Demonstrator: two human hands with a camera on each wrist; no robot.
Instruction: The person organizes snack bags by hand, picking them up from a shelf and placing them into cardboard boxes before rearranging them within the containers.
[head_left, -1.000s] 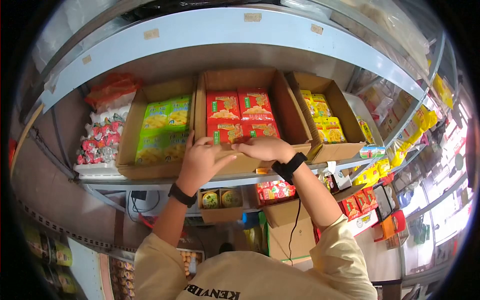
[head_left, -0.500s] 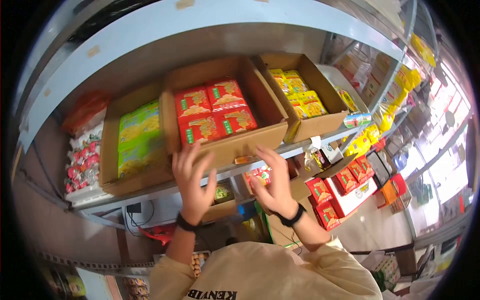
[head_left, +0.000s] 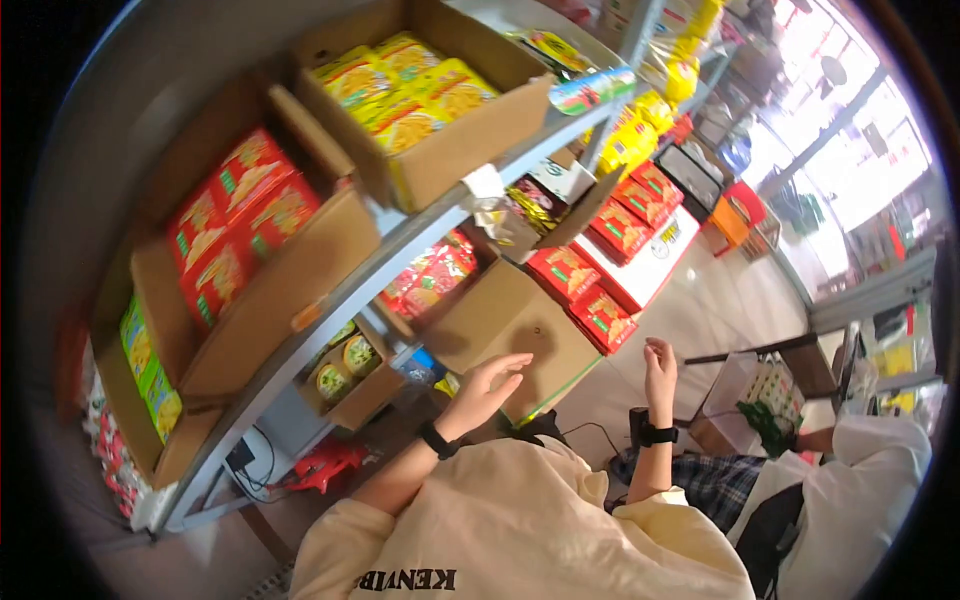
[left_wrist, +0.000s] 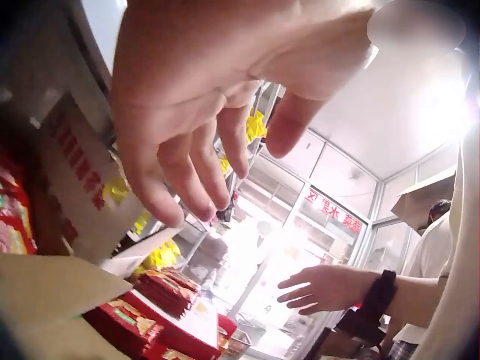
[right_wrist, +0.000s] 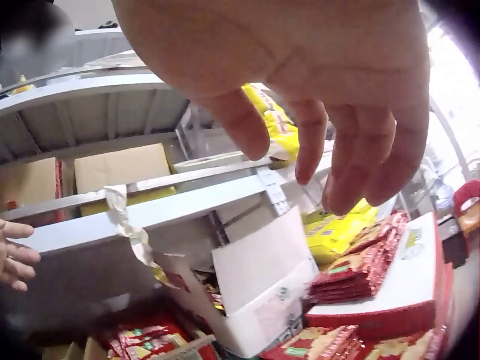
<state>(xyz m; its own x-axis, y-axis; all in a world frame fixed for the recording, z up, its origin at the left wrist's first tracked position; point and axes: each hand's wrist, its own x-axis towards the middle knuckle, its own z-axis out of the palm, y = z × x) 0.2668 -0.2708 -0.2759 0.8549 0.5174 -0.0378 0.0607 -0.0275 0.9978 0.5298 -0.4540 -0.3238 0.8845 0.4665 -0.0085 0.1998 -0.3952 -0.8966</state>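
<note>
My left hand (head_left: 486, 394) is in the air over a brown carton (head_left: 525, 325) beside the lower shelf, its fingers loosely extended and holding nothing. Farther right, my right hand (head_left: 659, 380) is raised with relaxed fingers, also with nothing in it. In front of the hands, stacks of red snack packets (head_left: 603, 318) lie beside and on a white-and-red box (head_left: 665, 258). The right wrist view shows these red packets (right_wrist: 349, 281) below the right hand's fingers (right_wrist: 352, 180). On the upper shelf, a carton (head_left: 290, 285) of red packets stands left of a carton (head_left: 470, 150) of yellow packets.
Green packets (head_left: 150, 365) sit in a carton at the far left. Under the shelf edge (head_left: 400, 240) is a small box of round tubs (head_left: 345, 365). Another person (head_left: 870, 480) is close on the right, near a bin (head_left: 722, 400). An orange chair (head_left: 735, 225) stands beyond.
Both hands have left the front edge of the red-packet carton and moved right and down, away from the shelf. The head view has turned right, bringing the other person into sight.
</note>
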